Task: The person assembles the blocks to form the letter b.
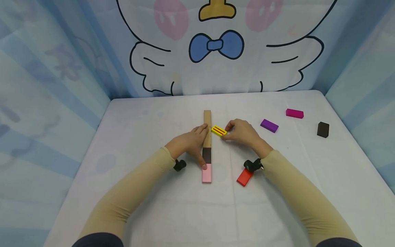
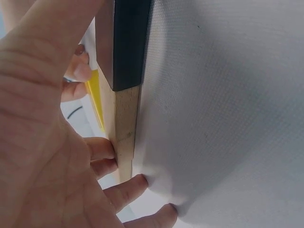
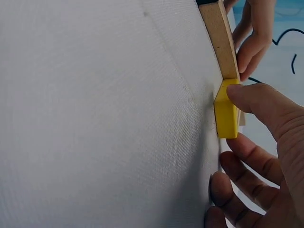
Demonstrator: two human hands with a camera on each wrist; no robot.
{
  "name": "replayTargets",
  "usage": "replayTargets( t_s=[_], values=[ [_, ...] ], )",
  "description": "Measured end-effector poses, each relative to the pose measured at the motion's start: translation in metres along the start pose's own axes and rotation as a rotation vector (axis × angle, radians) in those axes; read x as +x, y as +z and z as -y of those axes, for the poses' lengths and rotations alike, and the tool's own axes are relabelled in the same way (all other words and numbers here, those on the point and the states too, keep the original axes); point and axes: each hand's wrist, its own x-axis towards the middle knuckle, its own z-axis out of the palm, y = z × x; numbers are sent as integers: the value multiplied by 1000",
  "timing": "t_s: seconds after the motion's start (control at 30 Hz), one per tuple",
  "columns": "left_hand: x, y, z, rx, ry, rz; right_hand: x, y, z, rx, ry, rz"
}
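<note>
A straight row of blocks lies end to end mid-table: natural wood blocks [image 1: 207, 139] at the far part, a dark block [image 1: 207, 155], then a pink block [image 1: 206, 175] nearest. My left hand [image 1: 191, 142] rests along the row's left side, fingertips at the wood and thumb tip at the pink block. In the left wrist view its fingers are spread and fairly straight. Thumb and fingers of my right hand [image 1: 242, 133] pinch a yellow block [image 3: 226, 109] with red stripes on top. One end of it meets the row's right side, at a slant.
A red block [image 1: 244, 177] lies partly under the right wrist camera [image 1: 253, 165]. Farther right are a purple block [image 1: 269, 126], a magenta block [image 1: 294, 113] and a separate black block [image 1: 323, 129]. Patterned curtains [image 1: 216, 75] stand along the back and sides of the white table [image 1: 123, 192].
</note>
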Motion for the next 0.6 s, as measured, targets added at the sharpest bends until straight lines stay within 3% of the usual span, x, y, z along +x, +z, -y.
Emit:
replayTargets(
  t_s=[0.3, 0.6],
  values=[
    [1, 0, -1, 5, 1, 2, -5, -11, -9, 23, 63, -27],
    [0, 0, -1, 8, -5, 11, -19, -43, -45, -42, 82, -214]
  ],
)
